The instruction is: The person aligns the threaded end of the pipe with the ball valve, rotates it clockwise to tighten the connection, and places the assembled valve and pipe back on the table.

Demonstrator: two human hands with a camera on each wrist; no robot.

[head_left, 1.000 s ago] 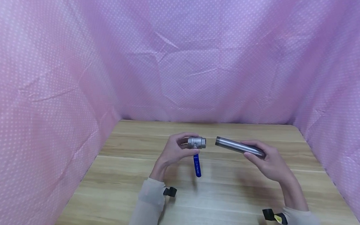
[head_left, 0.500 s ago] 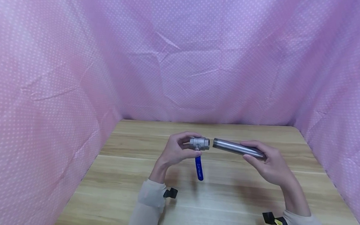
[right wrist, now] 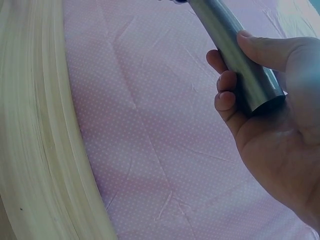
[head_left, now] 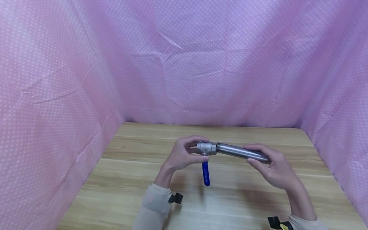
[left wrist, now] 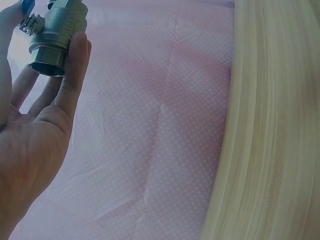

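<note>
Close to the person, two pale sleeves reach forward over the wooden table [head_left: 229,207], each with a small black strap at the wrist. Just past the sleeves come the hands, held up above the wood and close together, with the metal parts bridging them.

The left hand [head_left: 181,156] has its fingers curled round a short silver valve [head_left: 206,148]. A blue handle [head_left: 206,173] hangs down from the valve, toward the table. The right hand [head_left: 275,166] has its fingers and thumb wrapped round the far end of a long steel pipe [head_left: 241,152]. The pipe's near end meets the open mouth of the valve, right between the two hands; I cannot tell how far in it goes.

Both parts look hard and stiff, and I think they are heavy for their size. The pipe is smooth and shiny, so it may slip; holding it around the middle or end with a full grip seems best. The valve's chunky body gives a good hold.

Beyond the hands, the table runs back to a pink dotted cloth [head_left: 187,59], which hangs behind and on both sides.
</note>
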